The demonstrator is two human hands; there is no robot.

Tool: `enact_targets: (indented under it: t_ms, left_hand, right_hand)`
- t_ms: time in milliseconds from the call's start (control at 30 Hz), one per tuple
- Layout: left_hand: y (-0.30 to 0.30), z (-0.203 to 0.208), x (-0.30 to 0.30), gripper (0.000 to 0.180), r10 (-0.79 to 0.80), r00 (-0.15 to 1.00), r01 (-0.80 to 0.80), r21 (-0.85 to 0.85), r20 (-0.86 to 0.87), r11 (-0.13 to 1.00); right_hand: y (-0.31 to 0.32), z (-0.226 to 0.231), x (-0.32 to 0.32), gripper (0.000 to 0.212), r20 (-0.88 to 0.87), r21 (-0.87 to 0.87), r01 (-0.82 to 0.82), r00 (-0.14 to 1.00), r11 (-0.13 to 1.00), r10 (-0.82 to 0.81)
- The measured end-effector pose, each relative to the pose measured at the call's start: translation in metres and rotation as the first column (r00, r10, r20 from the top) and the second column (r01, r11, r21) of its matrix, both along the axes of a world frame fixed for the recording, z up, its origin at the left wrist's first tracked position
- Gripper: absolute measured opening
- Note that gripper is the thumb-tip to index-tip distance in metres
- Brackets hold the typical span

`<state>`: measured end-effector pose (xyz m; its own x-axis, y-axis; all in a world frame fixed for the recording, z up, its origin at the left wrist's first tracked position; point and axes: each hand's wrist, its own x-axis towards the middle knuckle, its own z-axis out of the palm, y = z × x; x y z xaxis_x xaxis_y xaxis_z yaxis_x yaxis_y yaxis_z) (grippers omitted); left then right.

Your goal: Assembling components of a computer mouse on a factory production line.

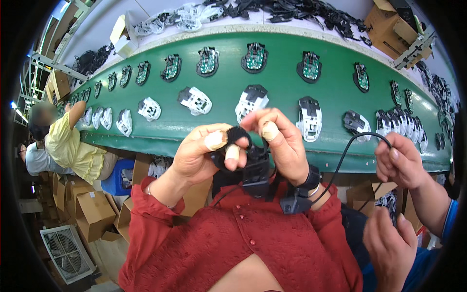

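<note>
My left hand [199,151] is closed on a black ribbed strap [239,135], which loops round the fingers in front of my chest. Close beside it, my right hand [284,143] has its fingers curled and pressed together; what lies in them is hidden, though a dark strip shows below the thumb. Pale wrapping covers several of my fingertips. Just under both hands hangs a black device [255,175]. My right wrist wears a black band [313,177], and next to it is a small black camera-like unit [294,204] with a cable [343,158].
Ahead runs a green conveyor belt [219,85] carrying rows of mouse bases with circuit boards [254,57] and white-and-black mouse shells [310,118]. Another person's hand [401,160] holds the cable at right. A person in yellow [73,141] works at left, near cardboard boxes [95,211].
</note>
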<state>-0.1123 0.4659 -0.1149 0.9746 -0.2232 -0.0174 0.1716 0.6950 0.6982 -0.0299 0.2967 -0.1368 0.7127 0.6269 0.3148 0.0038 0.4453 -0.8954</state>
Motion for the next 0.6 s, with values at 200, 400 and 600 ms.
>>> enact_targets:
  t_ms: [200, 400, 600]
  left_hand:
    - [0.007, -0.009, 0.003, 0.075, -0.003, 0.965, 0.127, -0.458, 0.261, 0.88]
    - [0.036, 0.022, 0.015, 0.068, 0.36, 0.924, -0.28, -0.415, 0.126, 0.865]
    - [0.055, 0.02, 0.011, 0.032, 0.495, 0.75, -0.661, 0.528, 0.439, 0.533]
  right_hand:
    - [0.023, -0.002, 0.002, 0.018, -0.401, 0.091, 0.016, 0.916, 0.996, 0.022]
    - [0.061, 0.015, 0.005, 0.006, -0.542, 0.149, -0.109, 0.822, 0.983, 0.174]
    - [0.085, 0.009, -0.006, 0.016, -0.799, 0.267, -0.138, 0.521, 0.954, 0.299]
